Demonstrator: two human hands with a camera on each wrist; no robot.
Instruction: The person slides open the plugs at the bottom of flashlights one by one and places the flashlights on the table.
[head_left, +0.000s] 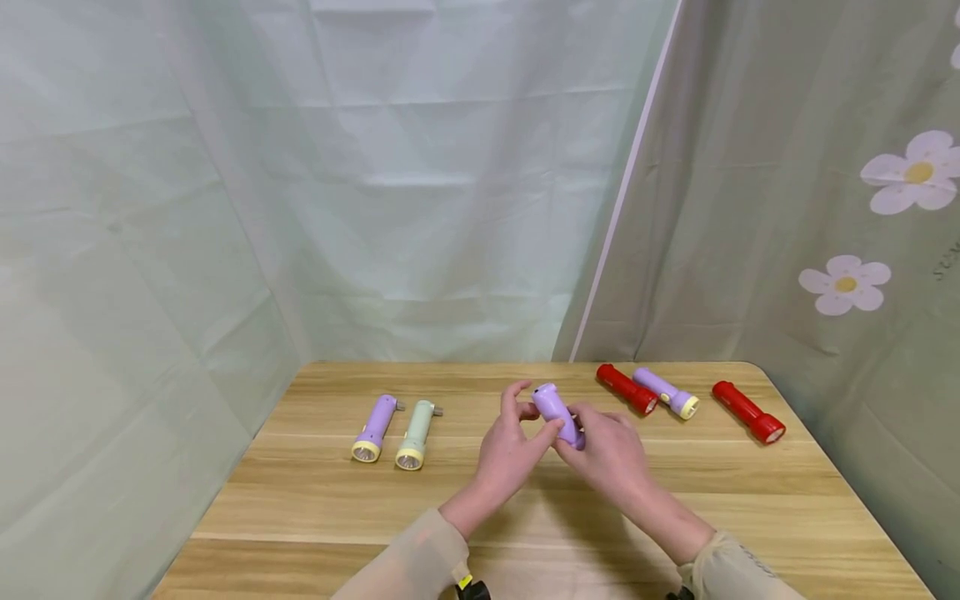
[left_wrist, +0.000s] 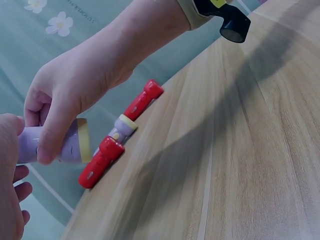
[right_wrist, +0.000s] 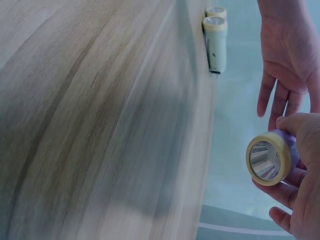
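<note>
A purple flashlight [head_left: 553,406] with a cream rim is held up above the table. My right hand [head_left: 609,450] grips it near its head, thumb and fingers around the barrel, as the left wrist view shows. In the right wrist view its lens and reflector [right_wrist: 265,161] face the camera. My left hand [head_left: 506,450] is beside it, thumb tip right at the barrel and the other fingers loosely extended near its tail end. On the left of the table lie another purple flashlight [head_left: 377,427] and a pale green flashlight [head_left: 417,435], each with metal prongs sticking out.
At the back right lie a red flashlight [head_left: 627,389], a purple flashlight [head_left: 666,392] close beside it, and another red flashlight [head_left: 747,412] farther right. The wooden table [head_left: 315,517] is bordered by hanging curtains [head_left: 450,208] at the back and sides.
</note>
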